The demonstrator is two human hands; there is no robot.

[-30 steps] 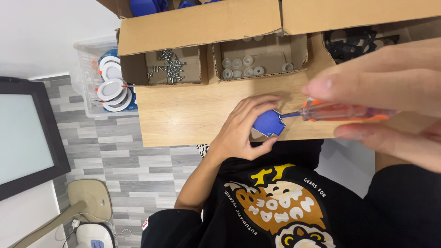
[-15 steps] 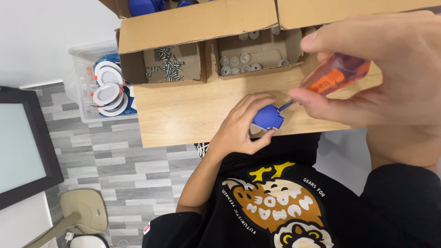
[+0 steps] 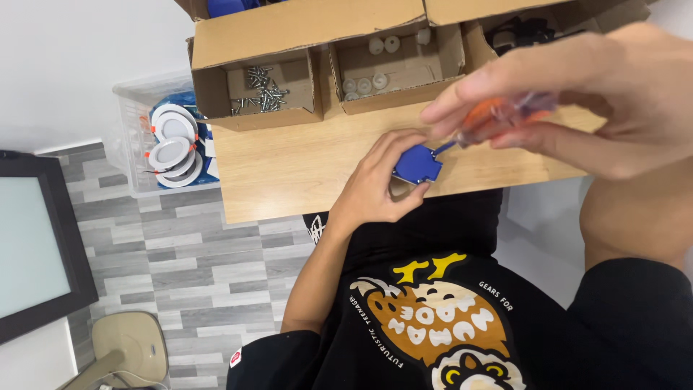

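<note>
My left hand (image 3: 375, 188) is gripping a small blue plastic part (image 3: 417, 165) at the wooden table (image 3: 303, 166) edge; my right hand (image 3: 577, 101) is clasping an orange-handled screwdriver (image 3: 491, 119), best kept straight and steady.

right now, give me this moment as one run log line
left hand: holds small blue plastic part | right hand: grips orange-handled screwdriver, tip at part | surface: light wooden table | behind: cardboard box of screws

wooden table (image 3: 303, 162) | cardboard box of screws (image 3: 263, 90) | cardboard box of white caps (image 3: 393, 68)
</note>
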